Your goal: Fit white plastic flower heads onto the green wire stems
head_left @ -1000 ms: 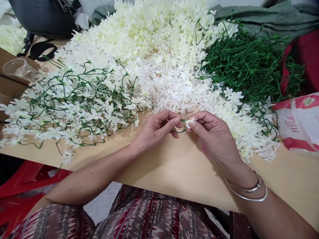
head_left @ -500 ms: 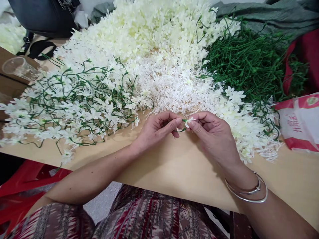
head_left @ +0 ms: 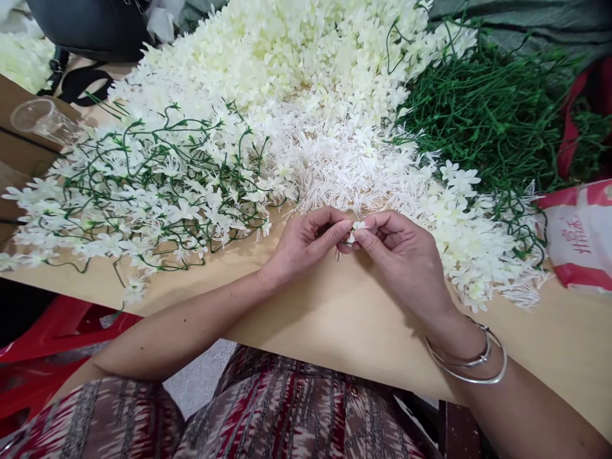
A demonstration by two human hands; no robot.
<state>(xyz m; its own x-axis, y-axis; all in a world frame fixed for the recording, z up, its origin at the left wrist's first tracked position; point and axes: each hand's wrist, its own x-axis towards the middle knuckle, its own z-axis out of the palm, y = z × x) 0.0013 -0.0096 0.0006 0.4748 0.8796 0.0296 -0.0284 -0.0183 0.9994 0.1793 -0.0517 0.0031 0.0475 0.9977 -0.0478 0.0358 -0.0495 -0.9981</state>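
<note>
Head view: left hand [head_left: 306,245], right hand [head_left: 401,258] both pinch white flower [head_left: 356,227]; bag [head_left: 581,239] (red print unreadable).

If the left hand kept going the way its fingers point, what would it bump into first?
The left hand points right, at the right hand. It would first meet the small white flower pinched between them, then the right hand's fingertips, which look almost touching already.

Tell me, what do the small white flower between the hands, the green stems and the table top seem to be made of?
White flower: probably matte plastic or fabric; its petals look stiff and uniform. Green stems: likely plastic, evenly coloured and wiry. Table top: apparently smooth tan board, perhaps fibreboard; no grain shows.
</note>
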